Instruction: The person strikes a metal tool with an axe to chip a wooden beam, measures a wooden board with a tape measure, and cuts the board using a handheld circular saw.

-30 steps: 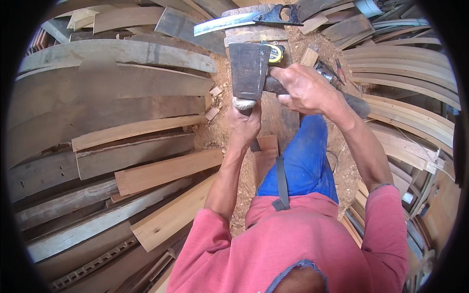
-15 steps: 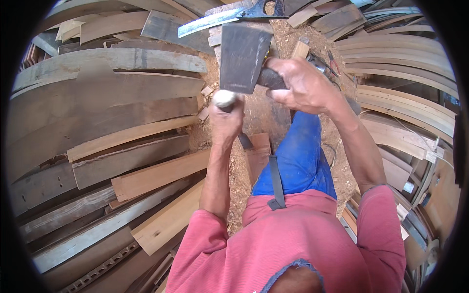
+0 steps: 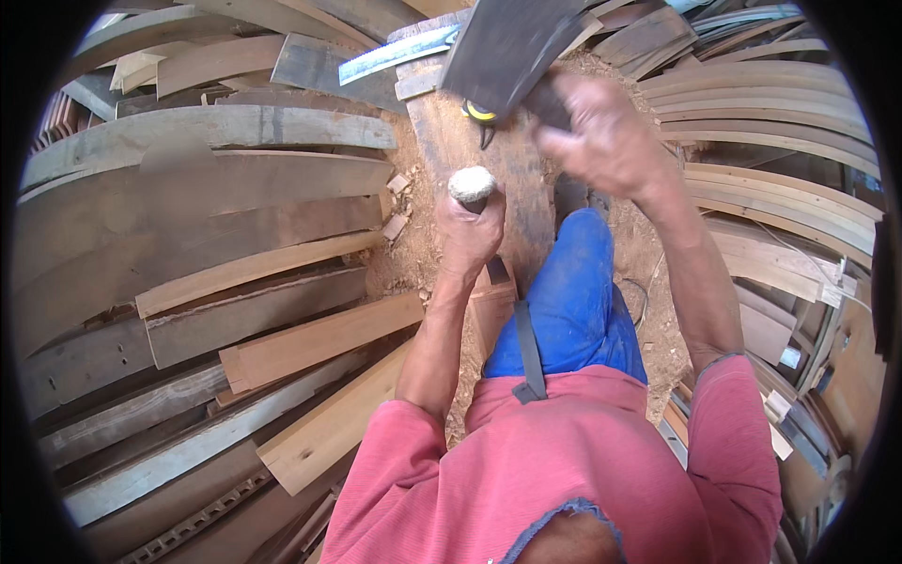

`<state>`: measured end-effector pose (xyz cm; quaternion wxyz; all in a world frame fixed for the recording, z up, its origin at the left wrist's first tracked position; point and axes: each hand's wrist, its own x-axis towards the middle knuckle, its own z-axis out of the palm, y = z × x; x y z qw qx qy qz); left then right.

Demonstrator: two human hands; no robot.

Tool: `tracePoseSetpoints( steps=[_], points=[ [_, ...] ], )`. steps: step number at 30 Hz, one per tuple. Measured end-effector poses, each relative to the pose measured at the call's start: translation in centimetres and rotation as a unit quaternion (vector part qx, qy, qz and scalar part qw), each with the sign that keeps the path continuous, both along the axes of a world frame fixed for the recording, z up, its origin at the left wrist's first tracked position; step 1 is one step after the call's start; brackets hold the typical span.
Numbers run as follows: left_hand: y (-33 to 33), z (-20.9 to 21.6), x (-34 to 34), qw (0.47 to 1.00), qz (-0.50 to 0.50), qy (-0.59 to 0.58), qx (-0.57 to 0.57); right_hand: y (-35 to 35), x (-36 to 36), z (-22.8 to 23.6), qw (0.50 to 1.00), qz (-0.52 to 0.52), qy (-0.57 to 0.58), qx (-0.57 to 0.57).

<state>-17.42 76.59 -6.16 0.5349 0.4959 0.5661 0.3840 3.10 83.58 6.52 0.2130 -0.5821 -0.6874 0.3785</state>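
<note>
Saw at twelve, blade pointing toward nine. Yellow-black tape measure at twelve, nearer centre. Planks layered at nine, pale boards at two.

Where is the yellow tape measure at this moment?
In the head view, the yellow tape measure lies at upper centre on the wooden board, partly hidden by the dark mallet, to the left of the right hand.

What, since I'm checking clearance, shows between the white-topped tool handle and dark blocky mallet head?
A yellow-black tape measure and brown wooden plank show there in the head view.
</note>
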Motion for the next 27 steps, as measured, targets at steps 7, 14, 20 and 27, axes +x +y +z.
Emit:
tracePoseSetpoints(
  steps=[7,14,20,27],
  points=[
    [-0.4,-0.8,-0.3,0.999,0.018,0.008,0.041,0.2,-0.9,0.1,0.992,0.101,-0.055,-0.055],
    [-0.2,-0.6,-0.1,1.0,0.001,0.01,0.004,0.5,-1.6,-2.9,0.951,0.2,-0.226,-0.064],
    [-0.7,0.3,-0.2,1.0,-0.001,-0.017,0.01,-1.1,-0.3,-1.9,0.987,0.124,-0.099,-0.019],
    [-0.4,0.4,-0.5,0.995,0.073,-0.051,-0.041,-0.1,-0.7,1.1,0.994,-0.021,0.089,-0.052]
  ],
)
